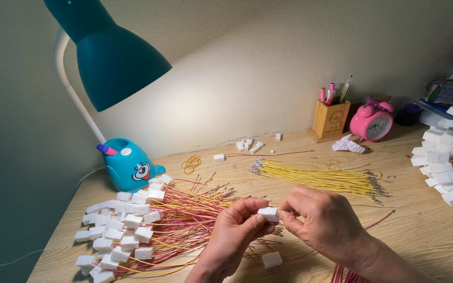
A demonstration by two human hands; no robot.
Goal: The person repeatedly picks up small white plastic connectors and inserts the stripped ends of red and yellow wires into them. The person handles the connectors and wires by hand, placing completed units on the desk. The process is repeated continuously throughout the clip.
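Both hands are up over the wooden surface [410, 225], meeting at one small white connector block [268, 213]. The left hand [234, 236] has it pinched between thumb and fingers, closed firmly on the plastic. The right hand [323, 222] presses in from the other side, fingertips bunched together at the block's edge; whether a wire end sits between those fingers is hard to say, the knuckles cover it.

Judging the progress: to the left lies a big heap of finished pieces [132, 230], white blocks with red and yellow wires trailing out. More of the same pile up along the right edge [446, 167], partly cut off by the frame. So a good share looks done. Left to do, as far as one can judge: a bundle of loose yellow wires [321, 178] well behind the hands, a few empty blocks near the wall [247, 145], one spare block [271, 260] just below the hands, and some red wires [344, 273] running out of the bottom edge.

Around that: a teal desk lamp [112, 57], rubber bands [191, 163], a wooden pen holder [330, 119] and a pink alarm clock [371, 121].
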